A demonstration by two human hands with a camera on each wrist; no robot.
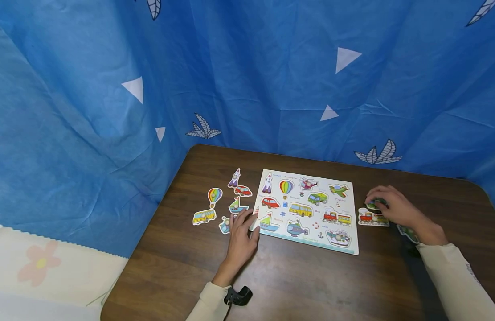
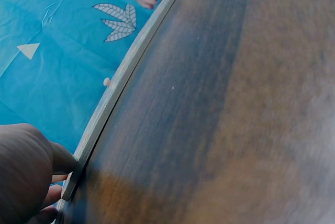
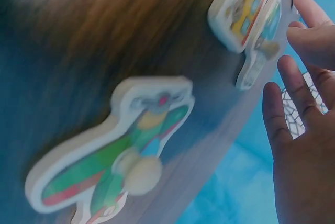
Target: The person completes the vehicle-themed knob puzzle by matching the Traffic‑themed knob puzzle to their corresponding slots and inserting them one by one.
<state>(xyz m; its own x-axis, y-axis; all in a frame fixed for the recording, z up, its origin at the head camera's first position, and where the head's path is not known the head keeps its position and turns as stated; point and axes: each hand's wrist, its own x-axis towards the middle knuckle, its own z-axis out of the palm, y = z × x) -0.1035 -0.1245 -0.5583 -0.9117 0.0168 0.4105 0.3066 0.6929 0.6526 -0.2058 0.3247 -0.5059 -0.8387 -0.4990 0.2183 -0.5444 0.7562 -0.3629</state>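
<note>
My left hand holds the near-left corner of a white puzzle board printed with vehicles. In the left wrist view its thumb presses the board's front edge, fingers round the corner. Beyond the board's right side, my right hand hovers over a green puzzle piece, partly hidden by the fingers. Its fingers are loosely extended and hold nothing in the right wrist view. A train piece lies beside the green one. A green plane piece with a round knob lies under the wrist.
Left of the board lie a rocket, a red car, a balloon, a bus, a sailboat and a submarine piece, partly covered by my left hand. Blue cloth hangs behind the brown table.
</note>
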